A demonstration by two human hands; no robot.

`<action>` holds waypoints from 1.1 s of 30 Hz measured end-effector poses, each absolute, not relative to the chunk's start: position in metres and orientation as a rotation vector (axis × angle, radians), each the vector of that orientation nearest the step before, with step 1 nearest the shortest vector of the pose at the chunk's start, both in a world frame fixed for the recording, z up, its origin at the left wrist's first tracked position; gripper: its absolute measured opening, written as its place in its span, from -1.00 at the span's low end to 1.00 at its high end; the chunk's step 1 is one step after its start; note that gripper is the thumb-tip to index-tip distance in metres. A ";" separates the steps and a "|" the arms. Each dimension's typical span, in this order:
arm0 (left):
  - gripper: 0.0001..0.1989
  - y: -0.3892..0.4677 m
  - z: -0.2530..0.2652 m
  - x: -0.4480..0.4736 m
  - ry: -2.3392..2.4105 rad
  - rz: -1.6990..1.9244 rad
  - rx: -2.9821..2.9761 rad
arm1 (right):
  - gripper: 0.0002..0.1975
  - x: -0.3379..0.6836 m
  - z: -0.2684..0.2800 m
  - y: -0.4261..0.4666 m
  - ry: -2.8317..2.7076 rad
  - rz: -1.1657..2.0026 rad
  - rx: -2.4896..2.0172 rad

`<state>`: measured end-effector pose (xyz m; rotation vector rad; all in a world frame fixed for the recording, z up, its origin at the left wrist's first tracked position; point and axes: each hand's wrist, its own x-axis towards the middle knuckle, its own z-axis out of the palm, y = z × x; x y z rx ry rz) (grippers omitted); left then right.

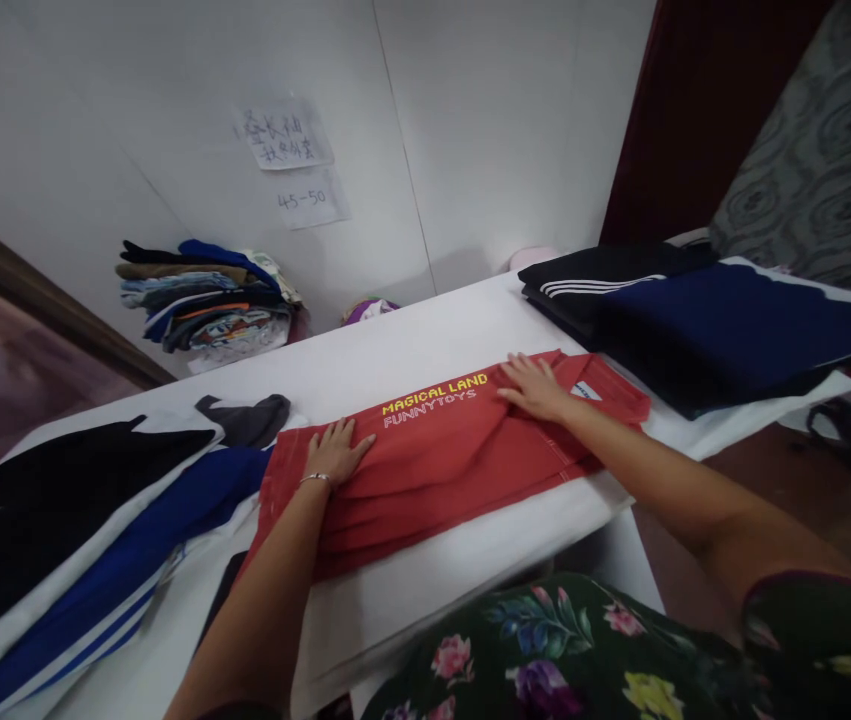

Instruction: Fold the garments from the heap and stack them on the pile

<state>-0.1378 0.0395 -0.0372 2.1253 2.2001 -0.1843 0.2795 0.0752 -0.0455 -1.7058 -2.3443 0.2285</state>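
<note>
Spread across the white table lies a red garment, partly folded, with yellow and white lettering along its far side. A small white label shows near its right end. My left hand rests flat on the left part of the cloth, fingers apart, a thin bracelet at the wrist. My right hand lies open on the right part, between the lettering and the label. Neither hand grips the fabric. Creases run along the near half of the garment.
Black clothing and blue striped clothing cover the table's left end. At the right sits a stack of dark folded clothes. A pile of folded clothes stands beyond the far edge, below paper notes on the wall.
</note>
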 end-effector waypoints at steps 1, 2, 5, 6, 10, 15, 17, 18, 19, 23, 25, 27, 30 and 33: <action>-0.28 0.040 -0.038 -0.138 2.198 -0.192 2.132 | -0.28 0.271 -0.048 0.069 -2.367 0.298 -1.699; -0.28 0.040 -0.038 -0.138 2.195 -0.198 2.140 | -0.27 0.265 -0.051 0.064 -2.376 0.364 -1.715; -0.28 0.040 -0.037 -0.139 2.192 -0.214 2.142 | -0.26 0.261 -0.055 0.057 -2.353 0.464 -1.768; -0.28 0.040 -0.037 -0.139 2.194 -0.216 2.137 | -0.26 0.261 -0.055 0.056 -2.346 0.475 -1.768; -0.27 0.041 -0.038 -0.140 2.204 -0.198 2.134 | -0.26 0.263 -0.051 0.049 -2.300 0.518 -1.736; -0.31 0.042 -0.037 -0.141 2.199 -0.173 2.159 | -0.22 0.257 -0.056 0.029 -2.302 0.468 -1.690; -0.30 0.042 -0.037 -0.141 2.209 -0.179 2.149 | -0.22 0.255 -0.056 0.025 -2.317 0.486 -1.693; -0.29 0.042 -0.037 -0.141 2.212 -0.180 2.145 | -0.22 0.255 -0.055 0.025 -2.318 0.506 -1.701; -0.29 0.042 -0.038 -0.142 2.211 -0.180 2.144 | -0.23 0.256 -0.052 0.027 -2.316 0.521 -1.705; -0.31 0.044 -0.044 -0.147 2.170 -0.139 2.222 | -0.25 0.272 -0.040 0.050 -2.212 0.381 -1.798; -0.33 0.045 -0.047 -0.150 2.165 -0.122 2.244 | -0.26 0.289 -0.037 0.067 -2.125 0.253 -1.932; -0.33 0.046 -0.048 -0.151 2.178 -0.126 2.233 | -0.28 0.307 -0.038 0.083 -2.090 0.202 -2.054; -0.34 0.045 -0.048 -0.151 2.174 -0.136 2.238 | -0.29 0.328 -0.045 0.096 -2.120 0.227 -2.113; -0.33 0.044 -0.045 -0.149 2.176 -0.153 2.229 | -0.30 0.336 -0.053 0.098 -2.124 0.241 -2.122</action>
